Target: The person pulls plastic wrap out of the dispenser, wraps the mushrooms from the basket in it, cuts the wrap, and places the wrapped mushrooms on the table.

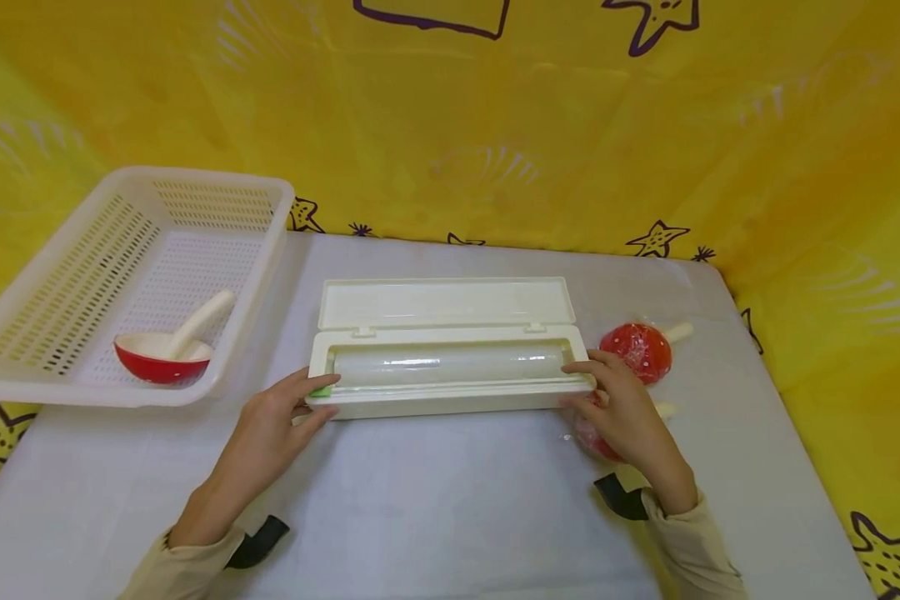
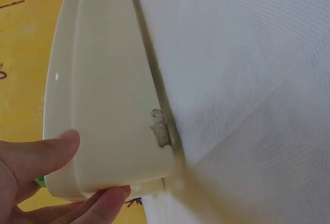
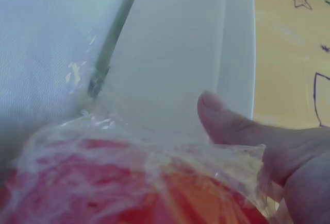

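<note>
A long white cling film dispenser (image 1: pixel 450 406) lies in the middle of the table, its hinged lid (image 1: pixel 447 305) tipped back. Inside is a roll of clear film (image 1: pixel 450 364). My left hand (image 1: pixel 270 421) grips the left end, thumb on the front wall, fingers near a green tab (image 1: pixel 321 392). At the other end my right hand (image 1: pixel 630 408) holds the corner, its thumb (image 3: pixel 227 118) against the front wall. Beside that hand are two red ladles wrapped in film: one (image 1: pixel 636 352) behind it, and another (image 3: pixel 93 188) partly hidden beneath it in the head view.
A white perforated basket (image 1: pixel 251 333) stands at the left, holding an unwrapped red ladle (image 1: pixel 163 369) with a white handle. White cloth (image 1: pixel 450 508) covers the table. A yellow patterned curtain (image 1: pixel 420 125) hangs along the back and right side.
</note>
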### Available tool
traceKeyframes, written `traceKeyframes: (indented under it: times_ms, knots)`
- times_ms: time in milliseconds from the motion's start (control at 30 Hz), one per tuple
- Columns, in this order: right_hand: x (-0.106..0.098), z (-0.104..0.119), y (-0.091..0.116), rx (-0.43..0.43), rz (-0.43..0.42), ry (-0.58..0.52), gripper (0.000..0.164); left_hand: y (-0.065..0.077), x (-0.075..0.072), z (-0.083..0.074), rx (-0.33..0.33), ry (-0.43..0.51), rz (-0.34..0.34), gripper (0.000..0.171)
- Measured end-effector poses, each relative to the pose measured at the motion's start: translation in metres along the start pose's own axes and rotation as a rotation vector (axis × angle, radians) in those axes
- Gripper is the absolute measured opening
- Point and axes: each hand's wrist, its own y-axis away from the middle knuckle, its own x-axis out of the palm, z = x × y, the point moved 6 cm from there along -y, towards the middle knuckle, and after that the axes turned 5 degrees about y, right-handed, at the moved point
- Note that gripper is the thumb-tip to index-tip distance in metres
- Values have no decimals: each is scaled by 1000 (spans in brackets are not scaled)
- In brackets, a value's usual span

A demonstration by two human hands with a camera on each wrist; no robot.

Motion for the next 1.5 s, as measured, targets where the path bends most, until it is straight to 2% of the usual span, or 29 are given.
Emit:
traceKeyframes:
  times_ms: [200,367,500,700,933,1233,1500]
  knots:
    - [-2,2,-2,-8,-44,16,34,-2,-2,0,34,5,-23,42]
    - [-3,2,-3,-6,-50,26,33,-6,-3,0,48,20,-10,41]
    - [-4,4,-5,-25,-80,19,33,-12,-7,-1,87,0,-40,39]
    - [-4,2,-20,-31,-116,-11,32,-32,-8,2,143,-4,-75,36]
    - [-2,-7,-44,9,-84,-37,32,-55,-4,12,103,18,-57,33]
    - [-3,-15,-71,20,-65,-71,29,-84,-1,21,124,43,-52,32]
    - [-4,-20,-90,75,-8,-69,30,-107,5,31,88,52,-23,32]
